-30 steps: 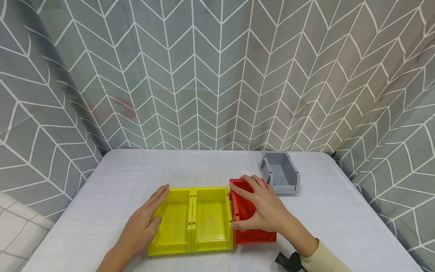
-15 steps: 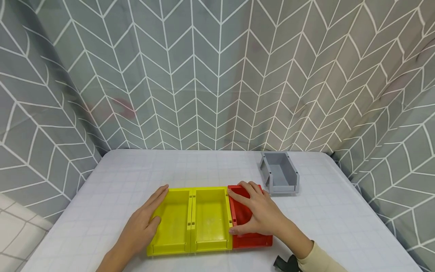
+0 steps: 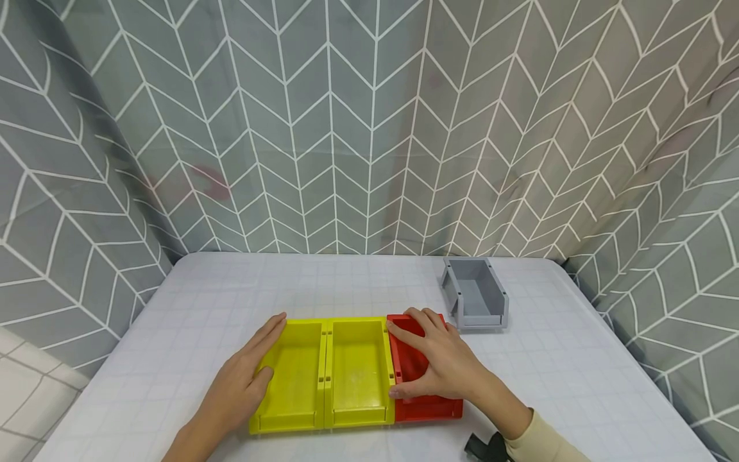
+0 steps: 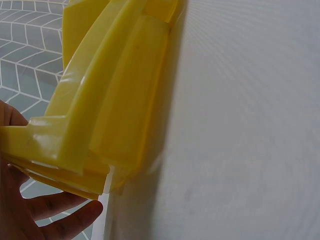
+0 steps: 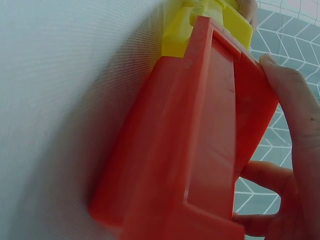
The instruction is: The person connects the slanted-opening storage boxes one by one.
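Note:
Two yellow storage bins, the left one (image 3: 297, 372) and the right one (image 3: 359, 366), stand side by side on the table. My left hand (image 3: 233, 388) holds the left bin's outer wall, thumb over the rim and fingers along the outside. Against the right yellow bin sits a red storage bin (image 3: 428, 409), slightly nearer me at its front. My right hand (image 3: 441, 366) grips the red bin from above, thumb at its left rim near the front and fingers toward the back. The hand hides much of its inside. In the right wrist view the red bin (image 5: 210, 125) meets yellow plastic.
A grey storage bin (image 3: 478, 292) stands apart at the back right of the white-covered table (image 3: 346, 282). A black object (image 3: 489, 447) lies by the right sleeve, partly cut off by the frame. Patterned curtains (image 3: 369, 128) enclose the back and sides.
My right hand has brought the red bin left and toward me, closing the small gap to the yellow bin. Over the last half second nothing visibly moves. The left hand stays put.

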`<state>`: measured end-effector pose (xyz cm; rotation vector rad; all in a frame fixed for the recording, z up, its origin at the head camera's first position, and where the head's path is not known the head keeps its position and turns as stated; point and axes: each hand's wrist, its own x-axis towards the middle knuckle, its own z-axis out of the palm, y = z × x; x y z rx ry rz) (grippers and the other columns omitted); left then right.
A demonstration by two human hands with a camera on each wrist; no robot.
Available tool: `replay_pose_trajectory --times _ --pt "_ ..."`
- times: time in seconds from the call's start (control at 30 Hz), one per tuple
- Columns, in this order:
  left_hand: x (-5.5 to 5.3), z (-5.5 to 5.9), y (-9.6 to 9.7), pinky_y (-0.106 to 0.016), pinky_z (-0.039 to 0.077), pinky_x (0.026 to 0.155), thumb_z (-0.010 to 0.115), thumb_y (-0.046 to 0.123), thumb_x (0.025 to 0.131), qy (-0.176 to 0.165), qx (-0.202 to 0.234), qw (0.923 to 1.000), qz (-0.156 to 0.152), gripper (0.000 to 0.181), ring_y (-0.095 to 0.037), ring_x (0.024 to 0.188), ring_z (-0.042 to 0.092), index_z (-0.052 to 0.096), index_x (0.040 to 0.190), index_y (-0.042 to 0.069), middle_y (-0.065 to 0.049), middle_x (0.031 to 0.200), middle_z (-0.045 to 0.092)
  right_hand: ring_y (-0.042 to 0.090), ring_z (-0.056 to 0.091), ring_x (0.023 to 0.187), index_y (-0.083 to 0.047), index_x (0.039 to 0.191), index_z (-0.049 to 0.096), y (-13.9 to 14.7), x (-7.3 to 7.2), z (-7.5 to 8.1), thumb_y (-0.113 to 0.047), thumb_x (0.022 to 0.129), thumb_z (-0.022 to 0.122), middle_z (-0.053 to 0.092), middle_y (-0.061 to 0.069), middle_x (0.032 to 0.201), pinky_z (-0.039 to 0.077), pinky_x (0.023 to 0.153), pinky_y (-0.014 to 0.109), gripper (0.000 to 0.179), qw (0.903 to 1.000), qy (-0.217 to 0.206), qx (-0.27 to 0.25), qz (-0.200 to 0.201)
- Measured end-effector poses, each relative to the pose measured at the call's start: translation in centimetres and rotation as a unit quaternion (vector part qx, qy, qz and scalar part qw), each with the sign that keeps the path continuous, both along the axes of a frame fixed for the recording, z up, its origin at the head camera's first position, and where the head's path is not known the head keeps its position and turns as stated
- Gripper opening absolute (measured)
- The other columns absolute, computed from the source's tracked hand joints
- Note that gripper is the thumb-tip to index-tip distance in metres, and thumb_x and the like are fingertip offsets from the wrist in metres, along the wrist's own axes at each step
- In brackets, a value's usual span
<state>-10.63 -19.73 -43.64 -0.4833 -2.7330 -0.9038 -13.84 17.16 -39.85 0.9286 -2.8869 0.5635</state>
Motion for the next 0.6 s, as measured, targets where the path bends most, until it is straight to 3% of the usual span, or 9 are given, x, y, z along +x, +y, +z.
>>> replay_pose_trajectory --times 0.23,0.47,0.6 --pt "-0.06 0.01 0.0 -0.049 0.032 0.118 0.057 -0.005 0.09 -0.001 0.001 1.0 -0.001 0.075 -0.023 0.151 0.032 0.039 0.162 0.011 0.005 0.169 0.028 0.042 0.033 0.143 -0.031 0.157 0.05 0.02 -0.03 -0.06 -0.083 0.072 0.071 0.039 0.013 0.159 0.038 0.099 0.082 0.102 1.0 -0.001 0.007 0.001" --pt "0.02 -0.11 0.03 -0.031 0.024 0.121 0.056 -0.005 0.091 0.0 0.004 1.0 -0.002 0.076 -0.022 0.151 0.032 0.038 0.162 0.013 0.007 0.169 0.026 0.042 0.032 0.143 -0.03 0.158 0.049 0.02 -0.04 -0.2 -0.083 0.072 0.071 0.038 0.013 0.159 0.038 0.099 0.082 0.103 0.9999 -0.006 0.01 0.002" --pt "0.08 -0.06 0.02 -0.038 0.027 0.121 0.057 -0.005 0.091 -0.001 0.003 1.0 -0.002 0.076 -0.023 0.151 0.032 0.038 0.162 0.013 0.007 0.169 0.026 0.042 0.031 0.144 -0.03 0.158 0.049 0.08 -0.06 -0.29 -0.083 0.072 0.071 0.037 0.012 0.16 0.037 0.099 0.082 0.104 0.9999 -0.002 0.01 0.004"
